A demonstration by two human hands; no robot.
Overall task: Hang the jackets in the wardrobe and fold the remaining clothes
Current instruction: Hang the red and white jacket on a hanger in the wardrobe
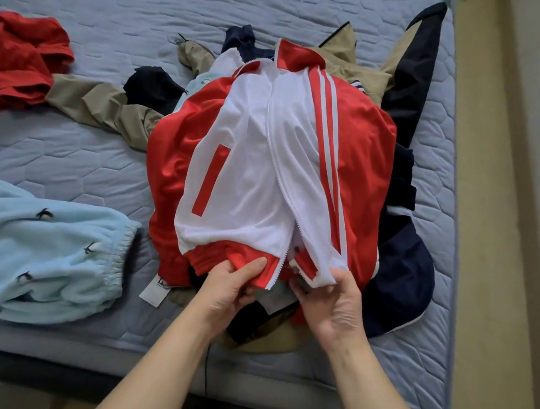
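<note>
Progress: looks early, with the red-and-white jacket (pixel 265 170) atop other jackets (pixel 401 280) near the right edge of the bed (pixel 116 2), hem pinched by left hand (pixel 229 287) and right hand (pixel 331 302), none apparently hung, blue fleece (pixel 32 244) and red garment (pixel 16 57) unfolded leftward.

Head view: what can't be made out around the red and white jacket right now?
- Pile under the red and white jacket: head view, the jacket covers most of it, so the garment count is unclear.
- Zipper, bottom end: head view, hidden between the left hand and right hand.
- Light blue fleece: head view, cut off by the left edge.
- White tag: head view, print too small.
</note>
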